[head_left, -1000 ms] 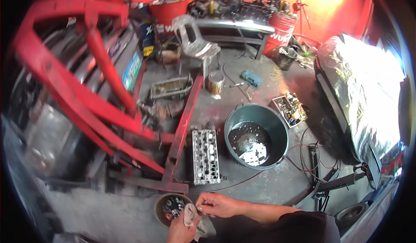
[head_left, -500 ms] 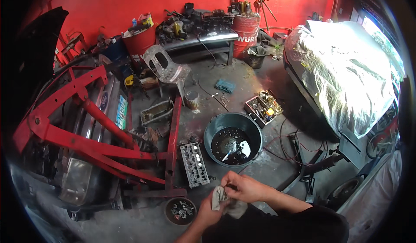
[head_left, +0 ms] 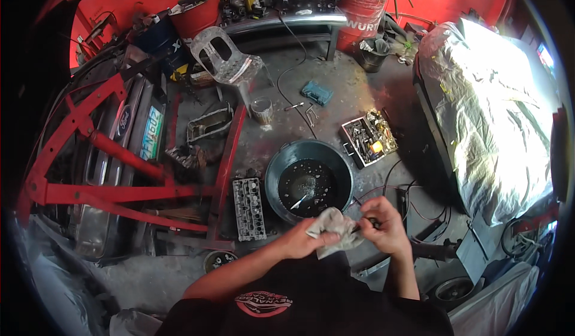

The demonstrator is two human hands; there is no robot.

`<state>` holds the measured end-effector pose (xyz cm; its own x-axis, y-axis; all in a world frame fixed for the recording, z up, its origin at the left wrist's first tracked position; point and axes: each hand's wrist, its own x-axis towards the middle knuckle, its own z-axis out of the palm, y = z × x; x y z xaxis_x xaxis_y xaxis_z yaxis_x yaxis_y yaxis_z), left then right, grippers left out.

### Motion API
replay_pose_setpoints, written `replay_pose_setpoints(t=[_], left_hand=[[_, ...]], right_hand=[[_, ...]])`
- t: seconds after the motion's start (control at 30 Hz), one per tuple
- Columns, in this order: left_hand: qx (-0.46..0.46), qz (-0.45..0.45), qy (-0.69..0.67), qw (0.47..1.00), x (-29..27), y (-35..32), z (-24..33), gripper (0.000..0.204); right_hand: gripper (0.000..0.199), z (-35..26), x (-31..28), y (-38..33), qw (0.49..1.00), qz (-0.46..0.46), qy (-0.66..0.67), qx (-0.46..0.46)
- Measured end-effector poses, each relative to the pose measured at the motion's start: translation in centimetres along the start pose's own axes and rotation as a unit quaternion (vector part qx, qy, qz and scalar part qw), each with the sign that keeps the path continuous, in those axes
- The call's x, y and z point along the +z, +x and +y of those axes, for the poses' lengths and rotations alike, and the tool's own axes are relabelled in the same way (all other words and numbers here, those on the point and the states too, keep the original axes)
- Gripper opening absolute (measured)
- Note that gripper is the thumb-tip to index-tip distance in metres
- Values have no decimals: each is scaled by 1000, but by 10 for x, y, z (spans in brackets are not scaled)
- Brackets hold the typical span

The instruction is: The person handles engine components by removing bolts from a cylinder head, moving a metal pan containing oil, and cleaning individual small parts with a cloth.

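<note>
My left hand [head_left: 301, 241] grips a crumpled grey rag [head_left: 333, 227] in front of my chest. My right hand [head_left: 384, 225] pinches a small dark metal part [head_left: 365, 223] whose end is pushed into the rag. Both hands meet just below the rim of a large dark round basin [head_left: 272, 183] with dark liquid and small bits in it. A grey cylinder head [head_left: 248, 209] lies on the floor to the left of the basin.
A red engine hoist frame [head_left: 114, 186] stands at the left over a car front. A white plastic chair [head_left: 226, 60], a tin can [head_left: 262, 109], a parts tray [head_left: 370, 136], a red drum [head_left: 362, 9] and a covered car [head_left: 500, 114] surround the greasy floor.
The view has swung left and up, so the basin now sits right above my hands. The hands have stayed together on the rag, which now wraps the part's end.
</note>
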<state>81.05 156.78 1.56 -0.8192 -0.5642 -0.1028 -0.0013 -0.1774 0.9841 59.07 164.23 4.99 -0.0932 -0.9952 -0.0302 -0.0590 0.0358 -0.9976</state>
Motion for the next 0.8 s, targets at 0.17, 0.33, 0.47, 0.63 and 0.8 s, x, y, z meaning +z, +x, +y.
replay_pose_setpoints(t=[0.17, 0.33, 0.47, 0.63, 0.8], left_hand=[[13, 94, 132, 987, 25, 84, 24, 33], [0, 86, 279, 956, 23, 169, 23, 33], [-77, 207, 148, 964, -9, 228, 11, 38], [-91, 200, -36, 975, -110, 303, 9, 33], [161, 95, 161, 969, -178, 401, -14, 60]], right_hand=[[25, 17, -15, 58, 992, 116, 30, -44], [49, 41, -36, 97, 937, 110, 329, 52], [53, 48, -58, 139, 871, 263, 415, -16], [51, 80, -103, 205, 920, 211, 327, -35], [50, 91, -51, 362, 889, 245, 382, 65]])
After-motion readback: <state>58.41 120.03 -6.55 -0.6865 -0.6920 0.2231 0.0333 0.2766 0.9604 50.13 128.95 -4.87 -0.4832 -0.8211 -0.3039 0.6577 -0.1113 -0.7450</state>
